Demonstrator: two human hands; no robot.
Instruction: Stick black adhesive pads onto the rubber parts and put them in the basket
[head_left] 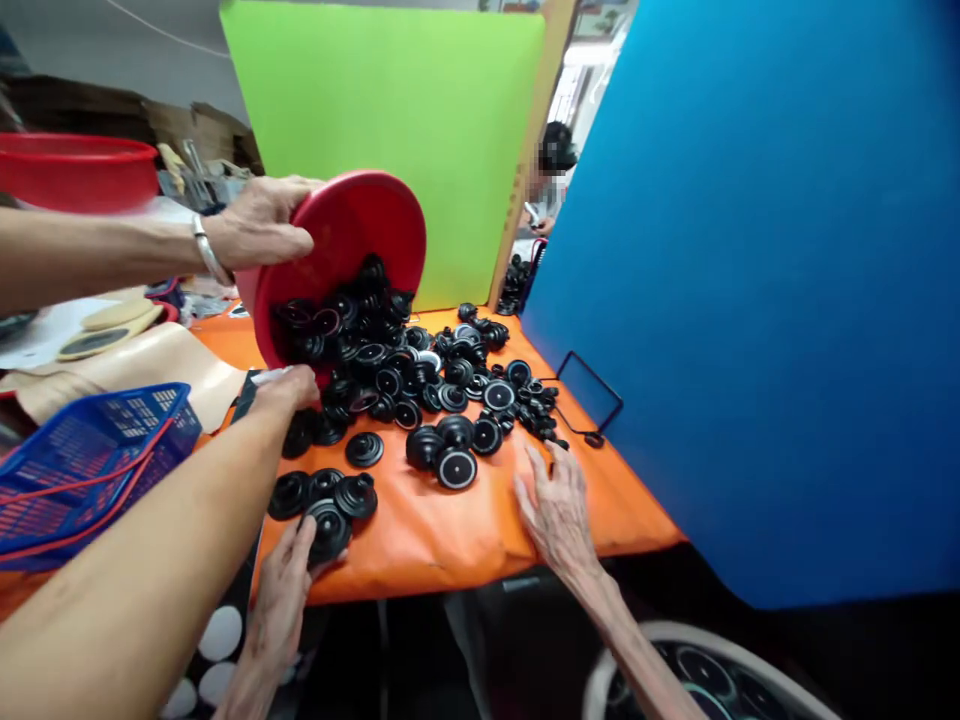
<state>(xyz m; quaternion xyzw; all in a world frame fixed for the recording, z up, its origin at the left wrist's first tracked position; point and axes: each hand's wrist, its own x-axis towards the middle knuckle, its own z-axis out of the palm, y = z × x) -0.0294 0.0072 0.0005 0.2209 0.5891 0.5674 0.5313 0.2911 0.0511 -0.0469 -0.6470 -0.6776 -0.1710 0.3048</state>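
Between seven and eight o'clock on an orange-covered table (420, 530), the left hand (279, 592) pinches a black stepped disc (328, 530), thumb on top. At five o'clock, the right hand (556, 505) lies with fingers loosely spread, just short of a central heap of similar discs (456, 372). At ten o'clock, another person (259, 228) tips a red tub (367, 215). The disc looks stiff, light and perhaps slippery; its rim seems the surest hold.

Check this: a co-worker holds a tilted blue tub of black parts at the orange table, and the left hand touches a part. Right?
No: the tub is red, not blue; the head view shows it. The rest holds: black parts, orange table, left hand on a part.
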